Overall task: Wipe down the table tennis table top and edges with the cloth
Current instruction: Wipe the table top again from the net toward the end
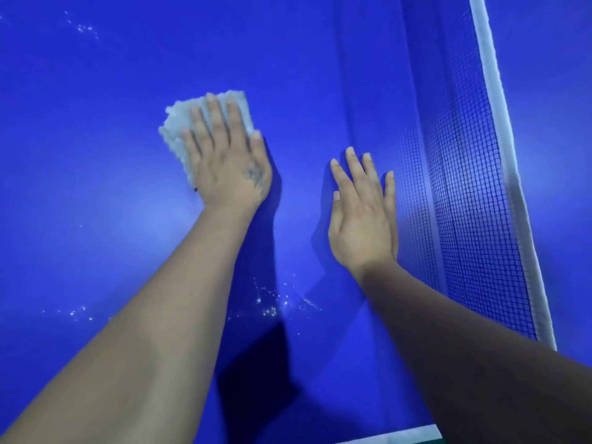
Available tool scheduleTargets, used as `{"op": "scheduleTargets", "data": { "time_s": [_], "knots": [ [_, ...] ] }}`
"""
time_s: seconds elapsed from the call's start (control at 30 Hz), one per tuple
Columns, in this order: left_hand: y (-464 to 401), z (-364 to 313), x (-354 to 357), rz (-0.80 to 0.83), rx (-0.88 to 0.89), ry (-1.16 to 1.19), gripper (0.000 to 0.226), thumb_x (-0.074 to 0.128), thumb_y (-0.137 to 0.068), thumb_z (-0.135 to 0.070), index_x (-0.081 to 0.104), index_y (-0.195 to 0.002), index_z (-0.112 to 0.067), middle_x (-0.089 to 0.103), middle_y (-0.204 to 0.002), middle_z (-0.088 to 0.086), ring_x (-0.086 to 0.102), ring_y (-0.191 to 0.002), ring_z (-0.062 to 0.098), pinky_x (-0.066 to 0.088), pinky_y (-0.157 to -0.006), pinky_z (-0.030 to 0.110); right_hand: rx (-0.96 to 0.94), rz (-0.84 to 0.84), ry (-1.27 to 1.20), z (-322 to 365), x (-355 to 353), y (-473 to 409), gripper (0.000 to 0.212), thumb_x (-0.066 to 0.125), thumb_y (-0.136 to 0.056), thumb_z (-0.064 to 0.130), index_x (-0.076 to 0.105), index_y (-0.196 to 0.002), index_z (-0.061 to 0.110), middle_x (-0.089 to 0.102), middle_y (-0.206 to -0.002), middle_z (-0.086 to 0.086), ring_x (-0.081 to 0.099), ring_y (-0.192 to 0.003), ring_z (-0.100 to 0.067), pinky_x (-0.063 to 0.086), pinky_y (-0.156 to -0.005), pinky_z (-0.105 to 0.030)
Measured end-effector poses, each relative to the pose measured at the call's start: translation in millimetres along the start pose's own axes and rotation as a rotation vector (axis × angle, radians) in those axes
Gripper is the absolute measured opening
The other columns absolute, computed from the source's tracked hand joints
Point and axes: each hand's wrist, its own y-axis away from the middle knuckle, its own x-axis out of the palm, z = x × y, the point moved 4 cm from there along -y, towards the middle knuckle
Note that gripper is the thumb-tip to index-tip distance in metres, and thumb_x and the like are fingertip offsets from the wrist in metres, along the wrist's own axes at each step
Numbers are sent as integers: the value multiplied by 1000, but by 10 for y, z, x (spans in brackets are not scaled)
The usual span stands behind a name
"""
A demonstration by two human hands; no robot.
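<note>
Surface: glossy blue tabletop (96, 155), droplets (272, 302) near wrists.
Cloth: pale nubby cloth (179, 129) under left hand (229, 165), fingers flat, spread.
Right hand (362, 219): flat, empty, beside net (474, 187).

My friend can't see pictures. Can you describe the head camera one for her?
A person's left hand presses a white cloth flat on a blue table tennis table. Their right hand rests flat beside the net. Water droplets dot the surface.
</note>
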Motion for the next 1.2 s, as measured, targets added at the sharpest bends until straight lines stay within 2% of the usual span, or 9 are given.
{"op": "scheduleTargets", "data": {
  "time_s": [0.13, 0.27, 0.37, 0.5, 0.67, 0.87, 1.0, 1.1, 1.2],
  "knots": [
    [272, -546, 153, 13, 167, 33, 66, 18, -111, -42, 17, -171, -14, 10, -179, 11, 5, -165, 34, 4, -133, 55, 42, -117, -168, -27, 0, 6, 54, 33, -109, 20, 42, -162, 12, 27, -176, -4, 23, -163, -23, 14, -133, -58],
    [997, -775, 217, 42, 301, 20, 75, 24, -107, -53, 21, -170, -13, 15, -178, 10, 8, -166, 31, 9, -133, 54, 135, -234, -463, -179, -98, 72, 48, 36, -110, 15, 48, -155, 6, 31, -174, -7, 33, -159, -24, 30, -128, -55],
    [1470, -584, 160, 101, 350, 1, 69, 26, -108, -42, 21, -170, -13, 14, -178, 7, 8, -166, 28, 9, -133, 51, 109, -167, -320, -266, -110, 369, 51, 34, -113, 23, 41, -161, 8, 27, -176, -4, 22, -164, -22, 16, -134, -52],
    [1736, -116, -18, 178, 262, 110, 65, 21, -108, -33, 21, -170, -13, 14, -179, 2, 6, -166, 24, 2, -135, 46, 96, -54, -56, -365, -82, 851, 60, 30, -113, 40, 34, -166, 12, 21, -178, -1, 11, -166, -20, 7, -135, -51],
    [1647, 59, -232, 345, -36, 500, 60, 24, -105, -21, 32, -164, -29, 7, -178, -12, -13, -163, 8, -13, -132, 35, 113, -37, -8, -329, -90, 888, 63, 25, -112, 45, 33, -167, 16, 19, -179, 2, 9, -166, -19, 5, -135, -49],
    [1994, -627, 110, 321, 230, 129, 73, 10, -100, -43, 13, -171, -23, -3, -180, -1, -12, -165, 26, -12, -131, 47, 113, -68, -63, -351, -128, 900, 62, 22, -110, 40, 39, -165, 17, 26, -177, 2, 15, -165, -19, 9, -135, -48],
    [2694, -648, 208, 148, 329, 33, 62, 13, -114, -42, 20, -171, -18, 8, -179, 2, -2, -166, 27, 4, -133, 52, 110, -39, -42, -340, -131, 912, 62, 24, -110, 40, 35, -167, 18, 21, -178, 3, 11, -166, -18, 6, -135, -48],
    [3166, -308, 191, 136, 305, -38, 59, 17, -116, -38, 14, -172, -21, 4, -180, 1, -3, -166, 25, 9, -133, 53, 96, -29, -20, -352, -137, 912, 64, 23, -109, 42, 33, -168, 17, 19, -179, 1, 10, -166, -20, 5, -135, -49],
    [3341, 226, 72, 116, 123, -73, 60, 20, -115, -39, 9, -172, -24, 2, -180, 0, -3, -166, 25, 8, -133, 54, 93, -8, 11, -361, -134, 920, 66, 23, -109, 45, 29, -169, 17, 15, -180, 0, 7, -167, -21, 5, -135, -51]
  ]
}}
